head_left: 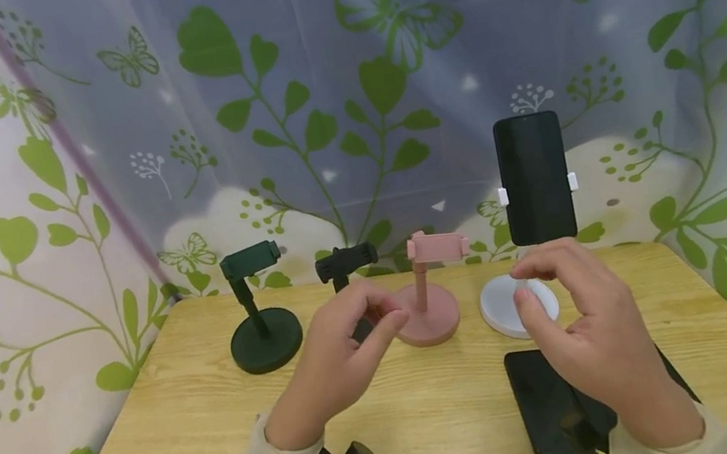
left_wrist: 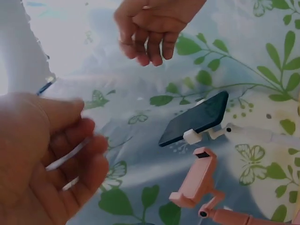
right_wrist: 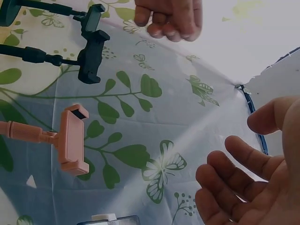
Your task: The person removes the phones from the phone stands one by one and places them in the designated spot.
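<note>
My left hand [head_left: 339, 357] hovers above the table in front of the black phone stand [head_left: 346, 261] and the pink phone stand [head_left: 427, 317], fingers loosely bent, holding nothing. A black phone [head_left: 534, 176] stands upright in the clamp of the white phone stand [head_left: 504, 309]. In front of that stand is my right hand [head_left: 597, 332], its fingers relaxed and empty, hiding the stem. The left wrist view shows the phone [left_wrist: 197, 119] gripped by white clamp ends. Both clamps on the pink [right_wrist: 72, 140] and black [right_wrist: 91, 56] stands hold no phone in the right wrist view.
A dark green phone stand [head_left: 267, 340] is leftmost in the row along the back of the wooden table [head_left: 174, 439]. Flat dark phones [head_left: 540, 407] lie under my right forearm, partly hidden. A curtain [head_left: 313, 106] with green leaves and butterflies hangs behind.
</note>
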The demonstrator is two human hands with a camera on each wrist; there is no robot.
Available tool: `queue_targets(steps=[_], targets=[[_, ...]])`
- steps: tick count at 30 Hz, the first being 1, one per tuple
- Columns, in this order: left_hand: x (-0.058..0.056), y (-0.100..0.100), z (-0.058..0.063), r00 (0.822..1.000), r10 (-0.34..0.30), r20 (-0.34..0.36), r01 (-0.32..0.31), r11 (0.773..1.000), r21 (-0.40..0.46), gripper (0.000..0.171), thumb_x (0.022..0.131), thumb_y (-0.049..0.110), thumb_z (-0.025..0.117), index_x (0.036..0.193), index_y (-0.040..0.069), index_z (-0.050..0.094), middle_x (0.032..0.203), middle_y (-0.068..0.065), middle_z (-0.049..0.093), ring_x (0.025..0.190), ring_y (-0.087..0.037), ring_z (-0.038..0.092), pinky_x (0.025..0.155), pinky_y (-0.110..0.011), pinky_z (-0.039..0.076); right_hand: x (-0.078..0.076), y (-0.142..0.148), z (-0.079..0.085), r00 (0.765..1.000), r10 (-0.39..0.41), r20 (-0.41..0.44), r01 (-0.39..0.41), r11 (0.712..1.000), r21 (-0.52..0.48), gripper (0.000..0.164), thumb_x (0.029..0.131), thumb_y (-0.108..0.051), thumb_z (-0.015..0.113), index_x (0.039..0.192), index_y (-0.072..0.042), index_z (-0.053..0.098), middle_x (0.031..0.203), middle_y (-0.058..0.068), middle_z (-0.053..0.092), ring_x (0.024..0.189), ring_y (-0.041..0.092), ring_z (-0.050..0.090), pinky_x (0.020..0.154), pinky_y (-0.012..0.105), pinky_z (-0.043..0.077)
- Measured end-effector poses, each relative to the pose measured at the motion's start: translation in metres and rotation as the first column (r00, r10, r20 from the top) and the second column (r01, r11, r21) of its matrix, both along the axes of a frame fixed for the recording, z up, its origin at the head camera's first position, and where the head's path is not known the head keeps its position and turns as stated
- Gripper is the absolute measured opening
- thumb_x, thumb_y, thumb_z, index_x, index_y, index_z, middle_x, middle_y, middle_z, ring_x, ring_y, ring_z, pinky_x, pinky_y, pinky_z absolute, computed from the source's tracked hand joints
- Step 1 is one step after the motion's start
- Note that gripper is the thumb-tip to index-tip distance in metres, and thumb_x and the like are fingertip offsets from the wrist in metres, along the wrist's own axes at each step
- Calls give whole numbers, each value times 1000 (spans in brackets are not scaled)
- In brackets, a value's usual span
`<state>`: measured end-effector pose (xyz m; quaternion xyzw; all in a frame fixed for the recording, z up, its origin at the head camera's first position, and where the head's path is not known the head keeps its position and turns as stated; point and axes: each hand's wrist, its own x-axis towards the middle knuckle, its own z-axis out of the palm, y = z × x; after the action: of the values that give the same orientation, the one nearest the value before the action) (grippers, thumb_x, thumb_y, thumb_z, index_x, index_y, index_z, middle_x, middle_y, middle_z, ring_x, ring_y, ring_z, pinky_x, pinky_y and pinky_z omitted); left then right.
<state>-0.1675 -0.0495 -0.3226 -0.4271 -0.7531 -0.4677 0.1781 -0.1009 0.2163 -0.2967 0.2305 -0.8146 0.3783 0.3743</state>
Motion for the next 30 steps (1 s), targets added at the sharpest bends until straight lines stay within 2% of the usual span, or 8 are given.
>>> queue_targets(steps=[3,7,13,19,25,30], targets=[[-2,-2,-2,997,21,-75,-27,996,-79,8,101,13,69,107,12,64,97,2,65,81,-8,60,73,-26,55,-1,-3,-2,1000,-3,15,3,1000,16,24,87,6,67,107,-6,69,108,4,66,101,15,58,90,22,42],[-7,-3,-4,993,68,-99,-85,979,-183,17,102,23,68,115,14,64,108,2,68,94,-8,62,82,-27,55,-3,-6,-5,1000,-13,17,13,999,47,27,87,7,67,108,-9,69,109,3,66,102,15,58,88,23,44],[-9,-5,-3,995,65,-71,-77,979,-190,18,103,25,66,118,15,64,111,1,69,103,-10,64,91,-30,54,-3,-6,-8,999,-29,29,27,998,58,27,87,7,68,109,-9,68,108,3,65,99,15,57,91,22,43],[-8,-9,-2,995,77,-67,-90,971,-224,22,102,23,68,122,14,64,115,2,67,103,-9,61,90,-34,54,-3,-8,-10,998,-35,48,33,998,50,26,88,6,68,111,-9,69,110,0,66,100,14,58,91,19,43],[-8,-11,-2,994,92,-58,-105,956,-274,22,103,25,67,122,15,65,117,6,65,102,-7,59,90,-33,52,-4,-10,-10,997,-48,66,43,996,74,25,89,4,68,110,-9,68,108,-2,65,97,11,57,88,18,43],[-10,-11,-2,995,97,-40,-104,946,-306,23,103,26,68,122,14,65,119,4,65,106,-9,61,92,-34,53,-5,-11,-10,995,-52,83,45,996,81,24,89,4,69,110,-9,68,108,-3,65,95,10,56,87,18,43]])
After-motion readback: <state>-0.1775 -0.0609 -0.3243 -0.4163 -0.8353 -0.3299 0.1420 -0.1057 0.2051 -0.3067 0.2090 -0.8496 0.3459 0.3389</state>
